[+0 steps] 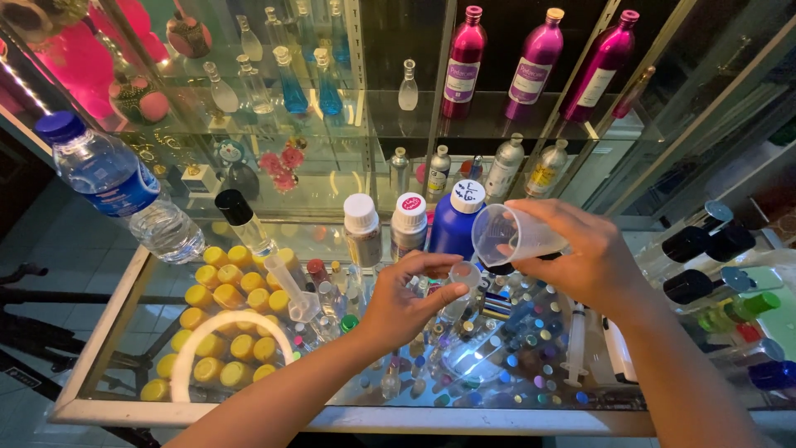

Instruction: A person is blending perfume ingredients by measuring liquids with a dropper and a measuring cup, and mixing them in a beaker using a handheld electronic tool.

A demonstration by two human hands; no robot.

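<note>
Clear measuring cup (510, 235) gripped by right hand (590, 261), tipped mouth leftward, small glass bottle (463, 278) pinched upright by left hand (406, 305) just below

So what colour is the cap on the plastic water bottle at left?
Blue cap, clearest in the head view.

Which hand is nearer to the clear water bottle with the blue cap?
Left. The left hand is mid-counter, some way right of the water bottle; the right hand, holding a clear cup, is farther right.

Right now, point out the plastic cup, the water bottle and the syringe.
plastic cup (507, 232): head view, on its clear side wall.
water bottle (116, 184): head view, on its label.
syringe (577, 342): head view, mid-barrel.
</note>
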